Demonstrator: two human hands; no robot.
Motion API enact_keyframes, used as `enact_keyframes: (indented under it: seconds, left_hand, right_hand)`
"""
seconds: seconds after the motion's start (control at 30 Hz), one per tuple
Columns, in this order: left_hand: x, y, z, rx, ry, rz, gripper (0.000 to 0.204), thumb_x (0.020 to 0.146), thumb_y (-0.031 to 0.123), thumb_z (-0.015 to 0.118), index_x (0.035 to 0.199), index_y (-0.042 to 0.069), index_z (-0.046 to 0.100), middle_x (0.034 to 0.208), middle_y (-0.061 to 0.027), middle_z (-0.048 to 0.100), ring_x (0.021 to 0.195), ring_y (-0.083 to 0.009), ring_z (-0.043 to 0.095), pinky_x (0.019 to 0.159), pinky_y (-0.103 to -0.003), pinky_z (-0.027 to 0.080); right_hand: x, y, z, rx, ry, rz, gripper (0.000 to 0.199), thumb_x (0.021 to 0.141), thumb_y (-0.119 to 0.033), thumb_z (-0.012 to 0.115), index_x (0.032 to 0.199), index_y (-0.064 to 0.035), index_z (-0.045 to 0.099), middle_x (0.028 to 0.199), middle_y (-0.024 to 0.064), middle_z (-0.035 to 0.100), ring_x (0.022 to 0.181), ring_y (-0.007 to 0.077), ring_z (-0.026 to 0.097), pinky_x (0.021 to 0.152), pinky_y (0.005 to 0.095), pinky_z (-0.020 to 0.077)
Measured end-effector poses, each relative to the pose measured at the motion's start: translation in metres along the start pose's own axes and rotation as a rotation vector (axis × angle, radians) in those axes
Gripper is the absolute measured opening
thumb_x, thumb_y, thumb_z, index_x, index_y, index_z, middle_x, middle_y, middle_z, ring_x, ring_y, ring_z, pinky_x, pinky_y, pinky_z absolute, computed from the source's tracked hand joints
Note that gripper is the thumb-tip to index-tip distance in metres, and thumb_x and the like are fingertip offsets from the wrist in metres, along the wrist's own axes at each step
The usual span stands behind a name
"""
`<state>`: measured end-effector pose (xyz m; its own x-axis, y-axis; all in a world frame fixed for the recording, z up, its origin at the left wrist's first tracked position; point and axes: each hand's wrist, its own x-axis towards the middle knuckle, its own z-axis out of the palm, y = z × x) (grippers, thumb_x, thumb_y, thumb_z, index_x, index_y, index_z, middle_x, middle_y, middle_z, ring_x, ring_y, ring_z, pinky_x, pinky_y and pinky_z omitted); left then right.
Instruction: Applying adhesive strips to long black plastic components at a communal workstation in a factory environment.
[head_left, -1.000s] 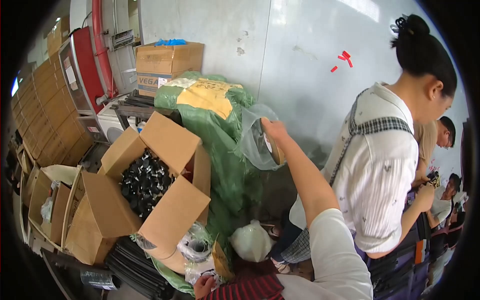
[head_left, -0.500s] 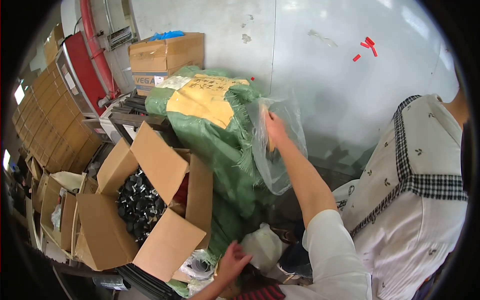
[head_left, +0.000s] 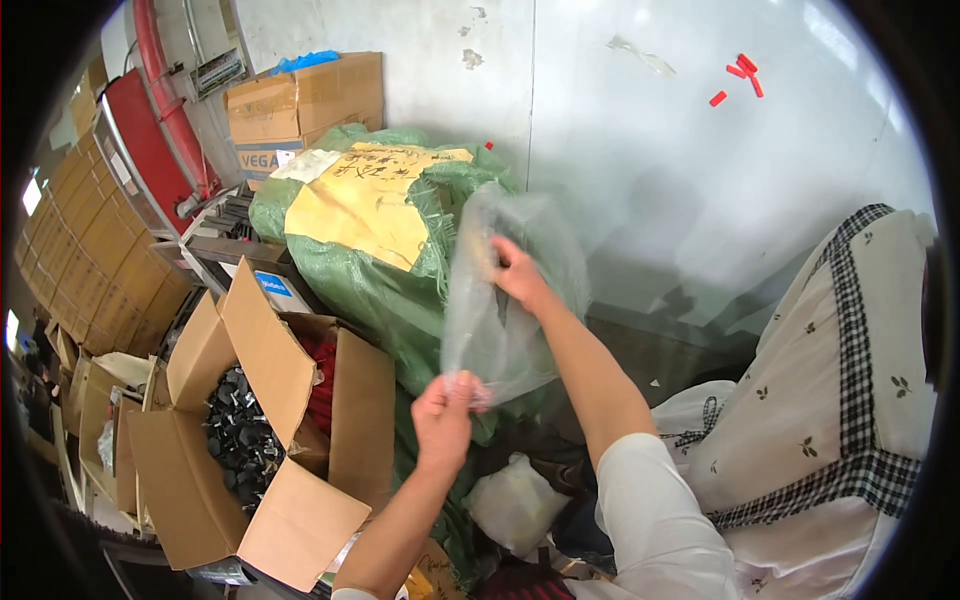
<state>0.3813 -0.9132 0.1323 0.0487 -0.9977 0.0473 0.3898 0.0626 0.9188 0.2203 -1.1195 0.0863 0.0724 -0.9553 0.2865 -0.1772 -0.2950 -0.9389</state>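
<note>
A clear plastic bag (head_left: 515, 300) hangs in front of me, stretched between both hands. My right hand (head_left: 518, 272) grips its upper part, arm reaching forward. My left hand (head_left: 445, 418) pinches the bag's lower corner. Behind the bag lies a big green woven sack (head_left: 375, 285) with a yellow paper label (head_left: 365, 200) on top. To the left stands an open cardboard box (head_left: 270, 440) filled with small black parts (head_left: 238, 435).
A person in a white top with checked trim (head_left: 840, 400) stands close on my right. Stacked cardboard boxes (head_left: 95, 250) line the left; another box (head_left: 305, 100) sits behind the sack. A white bag (head_left: 515, 505) lies on the floor. A grey wall (head_left: 650, 150) is ahead.
My left hand rose from down by the floor and took hold of the bag's lower corner. The right hand kept the bag up. The view turned right, toward the neighbour.
</note>
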Motion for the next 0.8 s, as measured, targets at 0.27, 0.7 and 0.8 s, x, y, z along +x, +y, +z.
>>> enact_keyframes:
  seconds: [0.27, 0.7, 0.8]
  left_hand:
    - [-0.004, 0.021, -0.033, 0.175, 0.047, -0.01, 0.021, 0.088, 0.021, 0.054, 0.084, 0.001, 0.06, 0.075, -0.0039, 0.062, 0.064, -0.009, 0.055, 0.059, -0.022, 0.045]
    - [-0.164, -0.087, -0.132, 0.496, -0.475, -0.647, 0.024, 0.081, 0.016, 0.061, 0.099, 0.001, 0.058, 0.082, -0.004, 0.063, 0.074, -0.0083, 0.057, 0.067, -0.023, 0.047]
    - [-0.214, -0.1, -0.165, 0.596, -0.697, -0.708, 0.024, 0.081, 0.018, 0.061, 0.098, 0.002, 0.059, 0.081, -0.005, 0.064, 0.072, -0.0106, 0.059, 0.067, -0.025, 0.048]
  right_hand:
    - [0.012, -0.008, 0.009, -1.206, -0.373, -0.007, 0.03, 0.077, -0.015, 0.049, 0.105, -0.0039, 0.056, 0.1, 0.0175, 0.058, 0.099, 0.0335, 0.053, 0.088, 0.0415, 0.04]
    - [-0.123, -0.03, 0.033, -0.525, 0.338, -0.223, 0.025, 0.076, -0.016, 0.055, 0.098, -0.0033, 0.056, 0.103, 0.0192, 0.054, 0.103, 0.0356, 0.047, 0.09, 0.0414, 0.0369]
    - [-0.223, -0.104, 0.037, -0.447, 0.427, -0.346, 0.019, 0.077, -0.009, 0.052, 0.094, -0.0005, 0.054, 0.102, 0.0176, 0.053, 0.101, 0.0354, 0.047, 0.088, 0.0404, 0.038]
